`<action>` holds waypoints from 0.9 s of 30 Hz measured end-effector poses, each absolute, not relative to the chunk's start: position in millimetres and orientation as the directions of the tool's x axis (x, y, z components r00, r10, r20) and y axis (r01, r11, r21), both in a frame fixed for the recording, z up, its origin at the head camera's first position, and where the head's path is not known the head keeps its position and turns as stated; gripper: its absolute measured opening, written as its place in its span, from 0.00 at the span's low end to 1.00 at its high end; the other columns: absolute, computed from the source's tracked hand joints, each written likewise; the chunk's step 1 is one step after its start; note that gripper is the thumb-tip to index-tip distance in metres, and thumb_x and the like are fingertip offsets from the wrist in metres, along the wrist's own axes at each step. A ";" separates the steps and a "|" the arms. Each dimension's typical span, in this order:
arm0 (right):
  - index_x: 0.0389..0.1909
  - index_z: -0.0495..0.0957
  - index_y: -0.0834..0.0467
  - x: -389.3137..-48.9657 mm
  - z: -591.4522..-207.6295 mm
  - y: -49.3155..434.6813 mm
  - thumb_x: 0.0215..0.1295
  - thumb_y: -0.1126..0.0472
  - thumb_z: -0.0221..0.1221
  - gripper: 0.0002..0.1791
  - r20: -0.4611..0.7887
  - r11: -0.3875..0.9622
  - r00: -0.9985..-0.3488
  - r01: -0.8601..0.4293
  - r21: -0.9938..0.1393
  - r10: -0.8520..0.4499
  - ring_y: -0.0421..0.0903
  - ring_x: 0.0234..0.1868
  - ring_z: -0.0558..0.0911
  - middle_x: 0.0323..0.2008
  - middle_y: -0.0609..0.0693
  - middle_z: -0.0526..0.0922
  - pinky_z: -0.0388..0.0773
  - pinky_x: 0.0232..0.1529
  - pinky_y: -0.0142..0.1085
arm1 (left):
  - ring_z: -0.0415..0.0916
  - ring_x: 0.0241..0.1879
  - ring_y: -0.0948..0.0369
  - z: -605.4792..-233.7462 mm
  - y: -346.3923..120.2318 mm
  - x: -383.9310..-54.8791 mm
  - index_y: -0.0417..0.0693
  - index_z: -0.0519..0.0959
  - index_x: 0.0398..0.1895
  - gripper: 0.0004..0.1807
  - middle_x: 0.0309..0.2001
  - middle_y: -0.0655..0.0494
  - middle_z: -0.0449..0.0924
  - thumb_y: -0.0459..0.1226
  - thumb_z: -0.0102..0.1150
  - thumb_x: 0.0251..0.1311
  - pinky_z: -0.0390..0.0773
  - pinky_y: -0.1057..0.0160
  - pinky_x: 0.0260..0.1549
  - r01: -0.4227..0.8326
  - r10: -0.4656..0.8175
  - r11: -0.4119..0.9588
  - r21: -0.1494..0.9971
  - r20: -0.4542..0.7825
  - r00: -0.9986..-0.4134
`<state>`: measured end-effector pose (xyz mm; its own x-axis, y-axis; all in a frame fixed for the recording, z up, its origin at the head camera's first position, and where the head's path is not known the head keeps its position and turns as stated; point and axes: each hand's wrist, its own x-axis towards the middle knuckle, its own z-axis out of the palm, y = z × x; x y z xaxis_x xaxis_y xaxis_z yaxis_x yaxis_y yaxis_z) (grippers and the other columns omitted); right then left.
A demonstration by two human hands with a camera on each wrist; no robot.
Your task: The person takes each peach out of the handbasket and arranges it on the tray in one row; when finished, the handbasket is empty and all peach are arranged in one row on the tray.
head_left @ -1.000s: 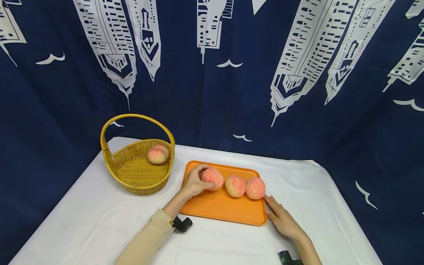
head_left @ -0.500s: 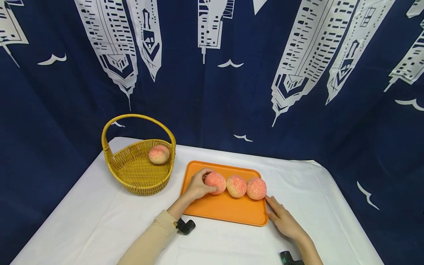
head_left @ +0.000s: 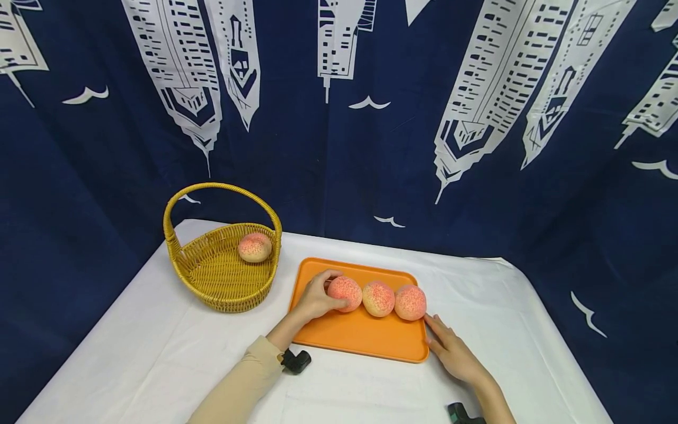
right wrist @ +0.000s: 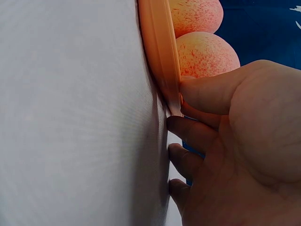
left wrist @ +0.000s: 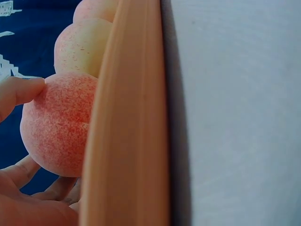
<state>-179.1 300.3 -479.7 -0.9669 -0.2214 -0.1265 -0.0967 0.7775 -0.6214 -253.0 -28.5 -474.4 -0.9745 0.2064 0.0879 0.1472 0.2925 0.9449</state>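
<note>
Three pink-and-cream peaches stand in a row on an orange tray [head_left: 365, 338]. My left hand [head_left: 316, 300] grips the left peach [head_left: 346, 290], thumb on the near side and fingers round the far side. That peach sits right beside the middle peach [head_left: 378, 298], which is close against the right peach [head_left: 410, 302]. With fingers extended, my right hand [head_left: 457, 356] rests at the tray's right edge. In the right wrist view its thumb [right wrist: 207, 92] lies at the tray rim, and the other fingertips are down by the white cloth.
A yellow wicker basket [head_left: 228, 301] with a tall handle stands left of the tray, holding one peach [head_left: 255, 247]. White cloth [head_left: 360, 391] covers the table. Behind it hangs a navy curtain [head_left: 339, 159] printed with white buildings and birds.
My left hand has brought its peach slightly right and nearer, up beside the middle peach. Over the last half second it has stayed there. The right hand has kept its place at the tray edge.
</note>
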 end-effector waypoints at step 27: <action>0.75 0.54 0.60 -179.2 -479.2 299.1 0.75 0.54 0.49 0.32 -0.143 0.788 -0.966 -0.084 -0.610 -0.214 0.66 0.76 0.46 0.74 0.68 0.51 0.38 0.71 0.64 | 0.76 0.50 0.61 -381.7 -92.5 -209.0 0.30 0.76 0.53 0.28 0.50 0.48 0.78 0.21 0.70 0.44 0.80 0.64 0.49 0.630 -0.003 0.063 0.774 0.631 -0.776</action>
